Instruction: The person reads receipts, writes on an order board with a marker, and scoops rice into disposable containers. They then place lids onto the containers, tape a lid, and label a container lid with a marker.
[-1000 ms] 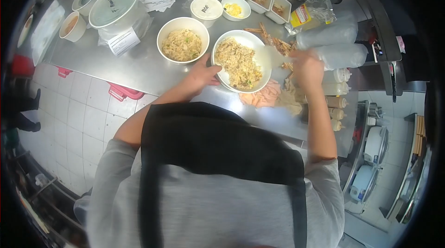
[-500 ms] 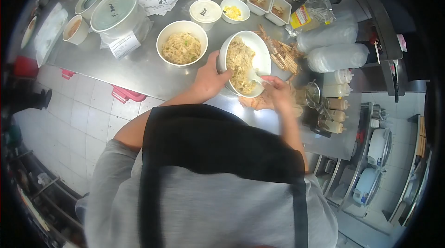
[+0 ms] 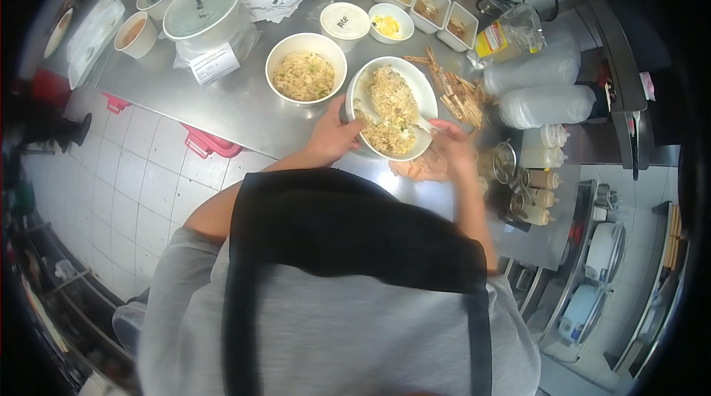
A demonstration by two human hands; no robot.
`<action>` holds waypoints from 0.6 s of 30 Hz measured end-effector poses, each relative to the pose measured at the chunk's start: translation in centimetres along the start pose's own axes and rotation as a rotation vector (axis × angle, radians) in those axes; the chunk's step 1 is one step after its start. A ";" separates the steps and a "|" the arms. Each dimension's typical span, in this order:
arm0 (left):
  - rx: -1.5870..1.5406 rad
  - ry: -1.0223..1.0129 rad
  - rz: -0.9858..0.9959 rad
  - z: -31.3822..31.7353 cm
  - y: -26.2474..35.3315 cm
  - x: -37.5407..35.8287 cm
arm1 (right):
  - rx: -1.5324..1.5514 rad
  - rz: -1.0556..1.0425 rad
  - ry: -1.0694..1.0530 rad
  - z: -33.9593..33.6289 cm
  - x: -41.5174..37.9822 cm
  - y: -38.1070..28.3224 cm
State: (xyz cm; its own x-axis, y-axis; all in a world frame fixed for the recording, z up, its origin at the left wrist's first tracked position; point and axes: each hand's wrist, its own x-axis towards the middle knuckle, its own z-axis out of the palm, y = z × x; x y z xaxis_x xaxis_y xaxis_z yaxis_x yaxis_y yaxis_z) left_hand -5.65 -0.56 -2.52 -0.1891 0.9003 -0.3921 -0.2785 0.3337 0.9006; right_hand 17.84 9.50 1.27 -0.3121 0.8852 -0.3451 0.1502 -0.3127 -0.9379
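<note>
My left hand (image 3: 333,135) grips the left rim of a white bowl (image 3: 424,85), thumb over the edge. The bowl holds fried rice (image 3: 392,96), spread over its bottom and left side. With closed fingers my right hand (image 3: 453,146) holds a white spoon (image 3: 424,126) by its handle; the tip of the spoon is in the rice at the bowl's right side. Just left of this bowl, on the steel table (image 3: 222,111), stands a round takeaway container (image 3: 273,52) filled with fried rice.
Behind are a lidded tub (image 3: 344,20), a small bowl of chopped egg (image 3: 386,26) and three square containers (image 3: 428,9). Wooden clothespins (image 3: 458,92), plastic-wrapped stacks (image 3: 546,106) and squeeze bottles (image 3: 544,179) lie to the right. A large lidded container (image 3: 201,9) stands left.
The bowl has come to a more level position, and the rice has shifted and spread toward its middle. The spoon has moved slightly right. The whole view has shifted a little.
</note>
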 end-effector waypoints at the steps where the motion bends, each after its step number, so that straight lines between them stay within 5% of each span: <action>1: -0.046 -0.004 -0.018 -0.2 -0.2 -0.1 | 0.013 -0.002 -0.007 -0.3 -0.1 0.0; 7: -0.175 0.085 -0.103 -1.2 -0.7 -0.4 | -0.188 0.033 -0.046 -1.7 -0.1 -0.1; 11: -0.249 -0.037 -0.141 -2.9 -1.8 0.0 | -0.303 -0.063 -0.039 -1.9 0.0 -2.4; 18: -0.254 -0.090 -0.152 -3.2 -2.5 0.3 | -0.415 -0.169 -0.121 5.7 3.1 -7.7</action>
State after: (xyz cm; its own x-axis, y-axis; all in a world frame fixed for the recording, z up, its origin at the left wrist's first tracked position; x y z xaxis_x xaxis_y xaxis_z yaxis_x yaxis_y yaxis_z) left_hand -8.00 -2.08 -5.52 -0.0459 0.8704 -0.4902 -0.5259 0.3961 0.7527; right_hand 10.35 12.72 7.21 -0.4679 0.8576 -0.2136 0.4428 0.0183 -0.8964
